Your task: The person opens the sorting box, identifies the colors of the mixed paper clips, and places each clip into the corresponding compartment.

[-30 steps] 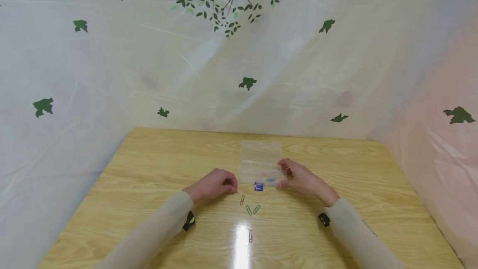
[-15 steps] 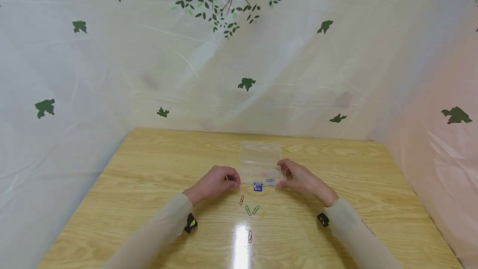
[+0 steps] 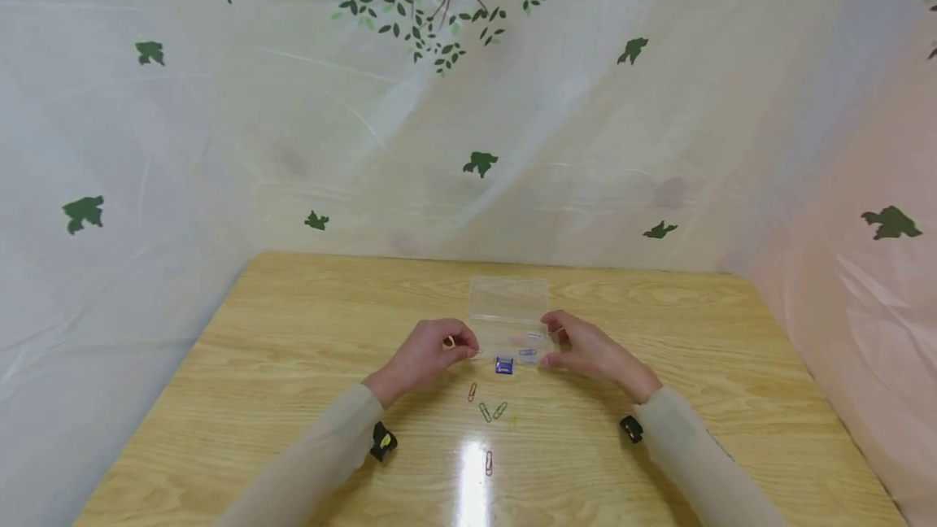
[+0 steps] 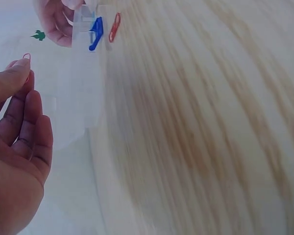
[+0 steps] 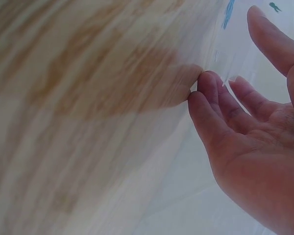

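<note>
My left hand [image 3: 428,354] pinches a small red paper clip [image 4: 27,58] between thumb and fingertip, at the front left corner of a clear plastic box [image 3: 486,338]. The box's lid [image 3: 508,298] is folded back, and a blue latch [image 3: 504,365] is at its front. Inside, on the right, are a blue paper clip [image 3: 528,352] and a whitish clip [image 3: 536,336]. My right hand [image 3: 593,350] holds the box's right end, thumb at the front and fingers behind. In the right wrist view its fingertips [image 5: 198,83] are low by the tabletop.
In front of the box lie a red paper clip [image 3: 472,392], two green paper clips [image 3: 485,412], a faint yellow one [image 3: 515,420] and another red clip [image 3: 489,463] nearer me. The wooden table [image 3: 329,291] ends at a pale curtain [image 3: 403,185].
My left hand has moved right and slightly away from me, bringing the pinched clip to the box's front left corner. My right hand has stayed on the box.
</note>
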Motion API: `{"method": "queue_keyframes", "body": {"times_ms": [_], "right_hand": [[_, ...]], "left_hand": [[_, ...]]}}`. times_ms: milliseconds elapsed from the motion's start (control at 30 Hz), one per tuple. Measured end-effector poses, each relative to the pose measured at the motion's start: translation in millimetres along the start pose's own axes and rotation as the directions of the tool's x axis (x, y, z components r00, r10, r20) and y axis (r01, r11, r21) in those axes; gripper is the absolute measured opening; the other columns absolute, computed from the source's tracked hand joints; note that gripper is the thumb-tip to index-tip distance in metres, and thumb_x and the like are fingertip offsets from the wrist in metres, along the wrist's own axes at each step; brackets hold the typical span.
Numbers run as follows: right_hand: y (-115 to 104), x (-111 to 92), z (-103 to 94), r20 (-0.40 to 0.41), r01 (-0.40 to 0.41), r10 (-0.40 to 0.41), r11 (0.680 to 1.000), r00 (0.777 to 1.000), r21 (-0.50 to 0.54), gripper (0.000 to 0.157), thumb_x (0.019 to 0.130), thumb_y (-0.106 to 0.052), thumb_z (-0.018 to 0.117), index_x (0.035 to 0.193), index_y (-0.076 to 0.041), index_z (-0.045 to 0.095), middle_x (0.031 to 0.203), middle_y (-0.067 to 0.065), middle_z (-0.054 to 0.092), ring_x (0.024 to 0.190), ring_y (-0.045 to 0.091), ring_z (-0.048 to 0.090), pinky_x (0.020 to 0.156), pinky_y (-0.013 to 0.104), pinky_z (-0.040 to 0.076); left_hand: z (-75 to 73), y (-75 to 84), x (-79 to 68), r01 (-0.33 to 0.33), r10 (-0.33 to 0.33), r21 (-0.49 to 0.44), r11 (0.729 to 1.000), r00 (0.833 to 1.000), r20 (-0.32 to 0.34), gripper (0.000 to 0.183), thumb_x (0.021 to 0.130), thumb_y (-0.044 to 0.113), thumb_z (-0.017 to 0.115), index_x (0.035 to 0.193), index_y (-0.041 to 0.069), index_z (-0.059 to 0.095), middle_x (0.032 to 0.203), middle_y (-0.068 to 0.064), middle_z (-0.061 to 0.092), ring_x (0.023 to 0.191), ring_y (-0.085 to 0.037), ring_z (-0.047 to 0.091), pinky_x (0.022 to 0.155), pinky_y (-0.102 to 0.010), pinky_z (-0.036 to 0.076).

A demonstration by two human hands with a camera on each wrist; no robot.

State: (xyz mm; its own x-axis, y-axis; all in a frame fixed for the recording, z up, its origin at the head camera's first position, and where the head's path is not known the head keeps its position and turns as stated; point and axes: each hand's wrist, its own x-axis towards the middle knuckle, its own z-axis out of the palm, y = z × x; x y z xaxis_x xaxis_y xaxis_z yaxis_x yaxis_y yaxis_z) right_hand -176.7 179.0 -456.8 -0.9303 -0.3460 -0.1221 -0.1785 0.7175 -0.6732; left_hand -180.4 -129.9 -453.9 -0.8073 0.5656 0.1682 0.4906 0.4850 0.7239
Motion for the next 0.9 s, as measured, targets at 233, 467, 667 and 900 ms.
{"method": "queue_keyframes", "body": {"times_ms": [233,467,667,900], "right_hand": [[0.9,0.4,-0.2,0.007,0.012,-0.012,1.000,1.000,0.011,0.066,0.090,-0.022,0.084,0.143,-0.001,0.051,0.131,0.013,0.062,0.113,0.028,0.058,0.101,0.051,0.051],[2.5,1.3,-1.2,0.008,0.007,-0.007,1.000,1.000,0.004,0.067,0.090,-0.022,0.084,0.143,-0.001,0.050,0.131,0.014,0.062,0.114,0.029,0.059,0.101,0.051,0.051],[1.7,0.9,-2.3,0.016,-0.002,0.002,1.000,1.000,0.005,0.067,0.090,-0.023,0.083,0.144,-0.001,0.050,0.136,0.016,0.060,0.120,0.032,0.059,0.104,0.054,0.049],[-0.3,0.7,-2.8,0.015,0.007,-0.007,1.000,1.000,0.005,0.066,0.091,-0.023,0.083,0.143,0.000,0.051,0.135,0.017,0.061,0.119,0.033,0.059,0.103,0.054,0.049]], "left_hand": [[2.8,6.8,6.2,-0.012,0.012,-0.001,1.000,1.000,-0.011,0.004,0.099,0.013,0.071,0.099,0.014,0.075,0.096,0.007,0.072,0.092,-0.008,0.065,0.085,-0.030,0.055],[6.9,16.2,16.5,-0.002,0.000,-0.043,0.999,0.999,-0.032,0.004,0.098,0.014,0.072,0.100,0.017,0.075,0.099,0.003,0.073,0.093,-0.008,0.065,0.087,-0.030,0.055],[10.9,24.9,27.5,-0.024,0.020,-0.059,0.998,0.998,-0.063,0.006,0.098,0.011,0.072,0.101,0.015,0.075,0.100,0.005,0.073,0.094,-0.010,0.066,0.086,-0.029,0.056],[14.3,33.5,40.9,-0.031,0.028,-0.032,0.999,0.997,-0.078,0.006,0.099,0.012,0.072,0.101,0.015,0.076,0.100,0.005,0.073,0.093,-0.010,0.066,0.085,-0.030,0.055]]}}
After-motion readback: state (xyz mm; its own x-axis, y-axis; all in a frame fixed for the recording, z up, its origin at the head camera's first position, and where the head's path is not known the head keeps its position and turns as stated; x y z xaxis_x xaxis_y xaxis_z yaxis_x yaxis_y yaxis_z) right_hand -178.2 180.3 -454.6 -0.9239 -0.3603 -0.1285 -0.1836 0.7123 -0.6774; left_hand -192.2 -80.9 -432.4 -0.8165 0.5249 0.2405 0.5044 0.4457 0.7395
